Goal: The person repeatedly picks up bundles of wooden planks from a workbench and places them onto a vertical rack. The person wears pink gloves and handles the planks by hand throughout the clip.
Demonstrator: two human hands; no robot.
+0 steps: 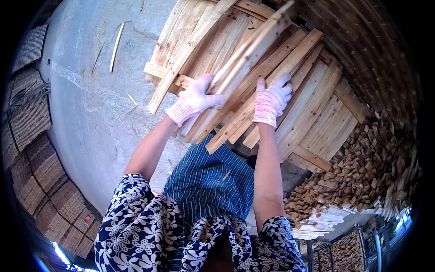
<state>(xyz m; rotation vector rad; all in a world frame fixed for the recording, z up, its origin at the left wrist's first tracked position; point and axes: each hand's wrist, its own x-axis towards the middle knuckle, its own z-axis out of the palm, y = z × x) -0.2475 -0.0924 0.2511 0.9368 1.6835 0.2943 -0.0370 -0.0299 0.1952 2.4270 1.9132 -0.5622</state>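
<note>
- Thin wooden strip (117, 47) on floor (79, 90), left of the fingers.
- Left hand (195, 99), gloved, fingers and thumb holding a long plank (253, 51).
- Plank slants lengthwise, far end pointing up-right beyond those fingers.
- Right hand (273, 99), gloved, fingers over a similarly slanted board (235, 129); grip cannot be told.

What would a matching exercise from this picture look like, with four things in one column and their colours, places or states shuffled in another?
Column one
1. Left hand
2. Cloth over the legs
3. Left sleeve
4. Long thin stick

Column two
A. Dark, with white flowers
B. Lying on the grey floor, toward the picture's upper left
C. In a white and pink glove, gripping a blurred wooden board
D. Blue, with pale stripes

Right pairs: 1-C, 2-D, 3-A, 4-B
</note>
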